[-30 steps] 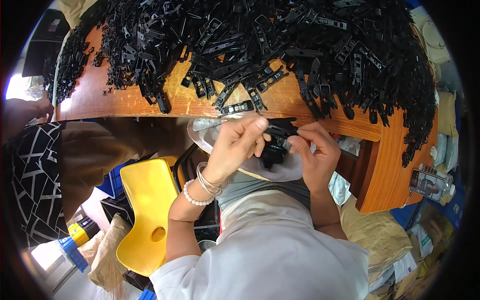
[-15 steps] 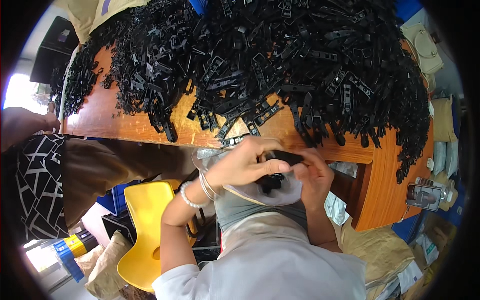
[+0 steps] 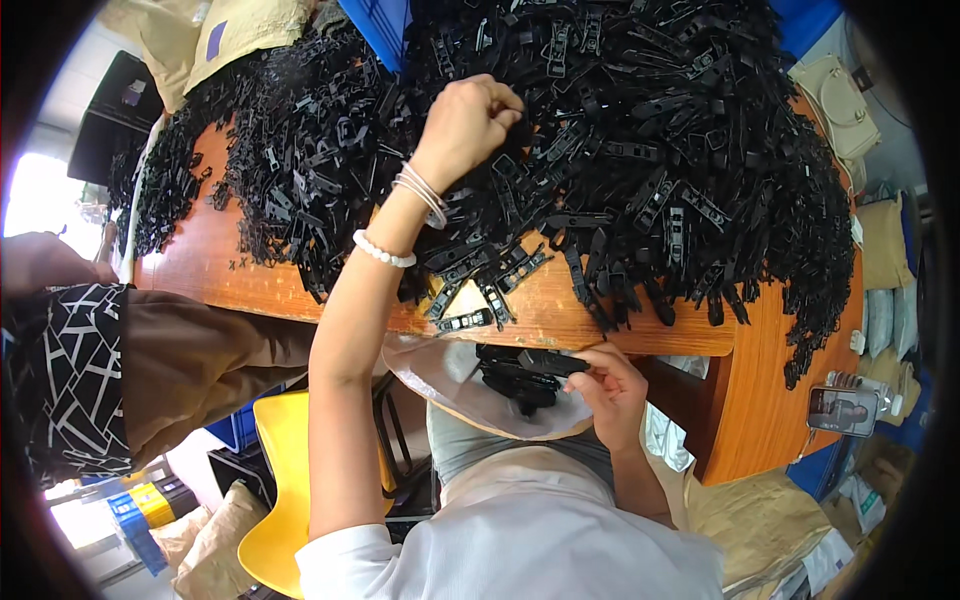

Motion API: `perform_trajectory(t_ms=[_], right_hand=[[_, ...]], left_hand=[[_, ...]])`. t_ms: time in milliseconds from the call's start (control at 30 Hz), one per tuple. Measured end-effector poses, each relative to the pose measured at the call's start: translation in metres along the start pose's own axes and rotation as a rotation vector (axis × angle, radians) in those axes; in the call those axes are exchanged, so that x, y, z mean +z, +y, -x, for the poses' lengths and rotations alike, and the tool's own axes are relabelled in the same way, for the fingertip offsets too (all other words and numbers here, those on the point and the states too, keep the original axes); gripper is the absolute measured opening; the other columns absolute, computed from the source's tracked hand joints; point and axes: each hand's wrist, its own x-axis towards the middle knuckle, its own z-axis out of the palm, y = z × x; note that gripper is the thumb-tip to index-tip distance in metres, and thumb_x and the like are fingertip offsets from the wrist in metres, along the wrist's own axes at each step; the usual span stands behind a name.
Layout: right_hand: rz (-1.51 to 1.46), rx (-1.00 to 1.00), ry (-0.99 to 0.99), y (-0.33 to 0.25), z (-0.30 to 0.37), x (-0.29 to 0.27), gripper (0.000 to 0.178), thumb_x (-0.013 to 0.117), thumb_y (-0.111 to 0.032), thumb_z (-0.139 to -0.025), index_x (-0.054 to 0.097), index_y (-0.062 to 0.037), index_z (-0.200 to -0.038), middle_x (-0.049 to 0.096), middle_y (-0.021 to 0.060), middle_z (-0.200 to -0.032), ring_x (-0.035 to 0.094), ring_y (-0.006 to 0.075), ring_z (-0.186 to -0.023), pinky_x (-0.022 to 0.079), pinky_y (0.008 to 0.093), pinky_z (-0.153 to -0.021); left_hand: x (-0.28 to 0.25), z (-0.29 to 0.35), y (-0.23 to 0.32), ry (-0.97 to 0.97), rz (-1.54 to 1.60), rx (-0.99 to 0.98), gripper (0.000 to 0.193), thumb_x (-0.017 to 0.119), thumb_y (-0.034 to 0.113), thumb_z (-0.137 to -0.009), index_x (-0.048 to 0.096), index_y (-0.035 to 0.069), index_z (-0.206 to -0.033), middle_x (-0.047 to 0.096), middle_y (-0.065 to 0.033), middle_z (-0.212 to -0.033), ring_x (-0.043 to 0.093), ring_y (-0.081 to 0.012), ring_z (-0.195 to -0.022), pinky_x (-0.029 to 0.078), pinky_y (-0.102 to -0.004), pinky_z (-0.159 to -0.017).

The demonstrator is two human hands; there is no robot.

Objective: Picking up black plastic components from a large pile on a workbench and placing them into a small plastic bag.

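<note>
Half a second ago both hands were working together over the lap, just below the counter's near edge; now the left hand [image 3: 470, 118] is reaching far out across the counter [image 3: 560, 318] and is pressing into the middle of the big heap of black plastic clips [image 3: 620, 130]. Its fingers are curling closed into the pile, though whether that grip is actually pinching a clip I cannot tell, since the knuckles are hiding the fingertips. Two bracelets, one thin and silver [image 3: 424, 190] and one of white beads [image 3: 380, 250], are sliding along the stretched forearm.

Staying low at the near edge, the right hand [image 3: 612, 385] is holding a black clip [image 3: 550, 360] in a narrow grip between thumb and fingertips, just above a small stack of black clips [image 3: 518, 385] lying in a pale cloth bag [image 3: 450, 375] on the lap. Loose clips are spilling toward the near edge, one lying alone [image 3: 464, 322] right at the rim.

At the counter's left end, another person in a patterned top [image 3: 60, 370] is sitting, with a yellow chair [image 3: 285, 470] below.
</note>
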Motion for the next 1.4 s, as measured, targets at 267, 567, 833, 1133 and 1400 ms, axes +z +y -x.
perform_trajectory(t_ms=[267,567,833,1133,1400], right_hand=[[0.114,0.033,-0.041,0.003,-0.003,0.001,0.019,0.059,0.005,-0.073,0.058,0.0046,-0.092,0.054,0.0070,-0.083,0.056,0.0108,-0.067,0.044,0.0209,-0.060],[0.143,0.028,-0.049,0.005,0.001,-0.003,0.020,0.057,0.010,-0.072,0.058,0.0064,-0.092,0.053,0.0082,-0.085,0.057,0.0125,-0.069,0.046,0.0219,-0.063],[0.123,-0.132,-0.025,-0.008,-0.005,0.001,0.021,0.065,0.002,-0.067,0.060,0.0042,-0.088,0.057,0.0108,-0.087,0.055,0.0156,-0.077,0.042,0.0258,-0.069],[0.303,-0.268,-0.159,-0.028,-0.007,0.002,0.024,0.068,0.000,-0.066,0.062,0.0024,-0.089,0.059,0.0116,-0.084,0.052,0.0138,-0.067,0.040,0.0223,-0.057],[0.368,-0.357,-0.042,-0.021,-0.005,0.005,0.024,0.066,0.004,-0.068,0.060,0.0047,-0.091,0.056,0.0093,-0.083,0.048,0.0111,-0.062,0.038,0.0206,-0.055]], left_hand=[[0.033,-0.022,0.026,0.006,-0.562,0.248,0.009,0.059,0.012,-0.070,0.066,0.008,-0.071,0.059,-0.0084,-0.071,0.060,-0.0239,-0.062,0.046,-0.0324,-0.053],[0.022,-0.012,0.041,0.044,-0.758,0.198,0.005,0.058,0.007,-0.064,0.058,0.004,-0.068,0.058,-0.0122,-0.078,0.059,-0.0247,-0.070,0.047,-0.0326,-0.057],[-0.035,0.084,0.069,-0.066,1.166,-0.111,0.010,0.054,-0.002,-0.075,0.046,0.004,-0.077,0.058,-0.0201,-0.093,0.060,-0.0229,-0.083,0.050,-0.0328,-0.074],[0.001,0.146,0.107,-0.364,1.029,-0.754,0.015,0.062,0.010,-0.080,0.064,-0.005,-0.083,0.062,-0.0074,-0.072,0.054,-0.0076,-0.054,0.041,-0.0183,-0.048],[0.008,0.168,0.106,-0.235,0.863,-0.485,0.019,0.061,0.011,-0.080,0.063,-0.006,-0.088,0.062,-0.0098,-0.083,0.057,-0.0134,-0.074,0.044,-0.0249,-0.068]])
